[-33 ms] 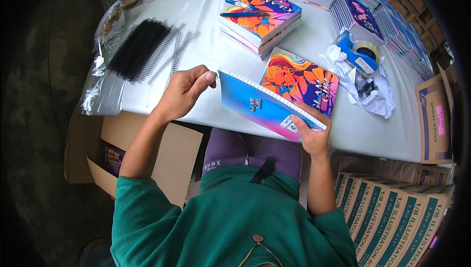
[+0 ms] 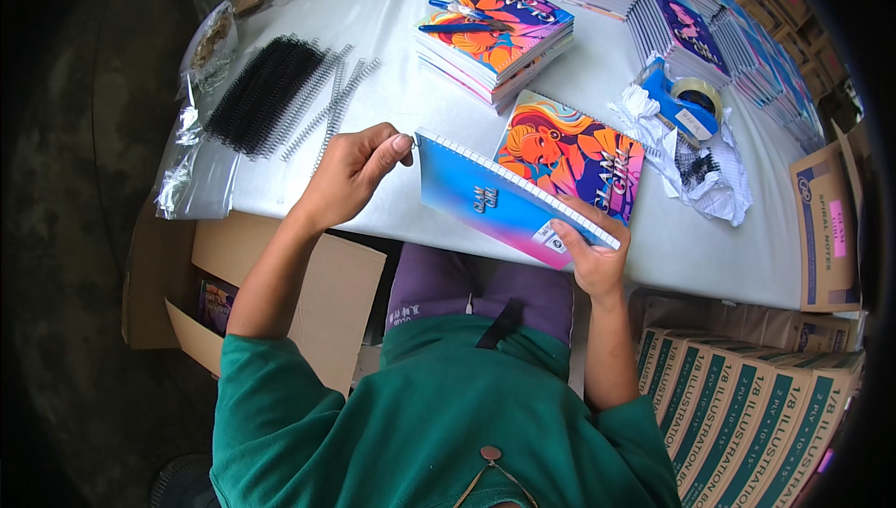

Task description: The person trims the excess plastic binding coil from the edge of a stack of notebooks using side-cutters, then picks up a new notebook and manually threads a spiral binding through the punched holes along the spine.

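Observation:
My right hand [image 2: 597, 251] grips a notebook [image 2: 467, 192] with a blue-to-pink cover by its right end, thumb on top. The notebook is tilted over the table's near edge, its row of binding holes along the upper side. At its left corner my left hand [image 2: 359, 172] is closed, thumb against forefinger, pinching the dark end of a wire spiral [image 2: 415, 142]. Most of that spiral's course through the holes is too fine to make out. Just behind lies a spiral notebook [image 2: 569, 153] with an orange and purple cover, partly covered by the held one.
Loose black spirals [image 2: 271, 97] lie at left beside clear plastic. Pens [image 2: 464, 28] rest on a notebook stack [image 2: 495, 69]. A blue tape dispenser [image 2: 677, 102] sits on crumpled paper [image 2: 714, 181]; more notebook stacks [image 2: 686, 36] stand beyond. Cartons flank me: an open box [image 2: 327, 298] left, several boxes [image 2: 747, 396] right.

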Motion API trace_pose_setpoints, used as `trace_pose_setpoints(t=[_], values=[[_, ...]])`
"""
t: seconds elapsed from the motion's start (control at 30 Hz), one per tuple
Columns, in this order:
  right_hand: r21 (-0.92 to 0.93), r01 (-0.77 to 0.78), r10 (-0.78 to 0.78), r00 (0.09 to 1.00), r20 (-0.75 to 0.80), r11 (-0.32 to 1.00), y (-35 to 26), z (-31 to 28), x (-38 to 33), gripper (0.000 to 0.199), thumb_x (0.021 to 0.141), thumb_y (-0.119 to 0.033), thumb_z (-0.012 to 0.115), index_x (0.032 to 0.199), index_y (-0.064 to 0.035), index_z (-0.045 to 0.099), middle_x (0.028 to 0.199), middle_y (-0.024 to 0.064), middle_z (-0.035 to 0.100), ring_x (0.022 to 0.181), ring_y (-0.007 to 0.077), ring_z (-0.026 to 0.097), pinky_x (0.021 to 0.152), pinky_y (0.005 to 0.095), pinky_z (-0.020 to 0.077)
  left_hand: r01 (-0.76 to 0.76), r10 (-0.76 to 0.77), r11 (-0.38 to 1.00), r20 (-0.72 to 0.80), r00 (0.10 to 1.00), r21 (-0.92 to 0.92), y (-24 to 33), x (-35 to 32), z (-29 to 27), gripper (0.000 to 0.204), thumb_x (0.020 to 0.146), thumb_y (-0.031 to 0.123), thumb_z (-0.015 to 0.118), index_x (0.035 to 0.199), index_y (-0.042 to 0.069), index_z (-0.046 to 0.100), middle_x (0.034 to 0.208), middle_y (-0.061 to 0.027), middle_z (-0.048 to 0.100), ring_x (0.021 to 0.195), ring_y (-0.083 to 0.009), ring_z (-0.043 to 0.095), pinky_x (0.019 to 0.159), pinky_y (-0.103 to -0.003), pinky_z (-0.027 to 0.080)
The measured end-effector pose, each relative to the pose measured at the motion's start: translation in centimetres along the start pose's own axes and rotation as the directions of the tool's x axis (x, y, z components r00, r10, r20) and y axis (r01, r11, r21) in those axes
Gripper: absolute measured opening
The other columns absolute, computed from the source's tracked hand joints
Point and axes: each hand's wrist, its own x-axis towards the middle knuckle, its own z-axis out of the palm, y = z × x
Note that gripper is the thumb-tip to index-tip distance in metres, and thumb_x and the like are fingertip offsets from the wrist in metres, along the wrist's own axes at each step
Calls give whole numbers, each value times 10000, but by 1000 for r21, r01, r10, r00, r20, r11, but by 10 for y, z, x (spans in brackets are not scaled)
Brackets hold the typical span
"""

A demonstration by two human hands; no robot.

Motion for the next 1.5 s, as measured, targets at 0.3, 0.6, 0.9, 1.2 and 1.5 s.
trace_pose_setpoints(t=[0.3, 0.6, 0.9, 1.2, 1.5], values=[[5, 43, -43, 998, 43, 999, 0, -4, -3, 249, 777, 67, 636, 1024, 31, 645, 1012, 158, 666, 886, 175, 649, 792, 272, 507, -222, 221, 974, 32, 975, 36, 22, 12, -21, 193, 850, 194, 639, 941, 31, 593, 790, -10, 551, 687, -97, 459, 606, -220, 375], [53, 126, -132, 984, 118, 991, 4, -1, 4, 255, 788, 55, 630, 1041, 32, 637, 1018, 146, 667, 891, 170, 648, 798, 270, 501, -248, 118, 893, 334, 935, 376, 38, 19, -39, 244, 810, 86, 640, 1047, 35, 614, 1031, -96, 613, 943, -234, 534, 826, -349, 434], [-100, 50, -33, 986, 165, 994, -5, 6, 3, 343, 756, 96, 586, 1089, 24, 622, 1074, 155, 647, 983, 235, 638, 853, 286, 494, -179, 1, 762, 275, 961, 623, 63, 9, -37, 381, 755, 134, 699, 1102, 54, 564, 1125, -110, 574, 1054, -288, 533, 871, -384, 429], [-236, 326, -289, 941, 176, 916, 2, 13, 1, 377, 727, 107, 530, 1076, 9, 635, 1051, 178, 647, 946, 269, 654, 815, 306, 523, -354, 57, 528, 384, 922, 772, 69, 10, -39, 394, 712, 209, 727, 1049, 86, 563, 1084, -98, 563, 1032, -261, 519, 875, -352, 405], [-283, 366, -350, 931, 108, 887, 1, 24, -7, 319, 751, 46, 578, 1063, 17, 636, 1019, 178, 655, 914, 277, 662, 779, 318, 537, -480, 715, 87, 281, 640, 873, -73, -38, 41, 1115, 688, 826, 375, 1381, -32, 218, 1436, -302, 126, 1356, -465, -16, 1000, -656, -96]])
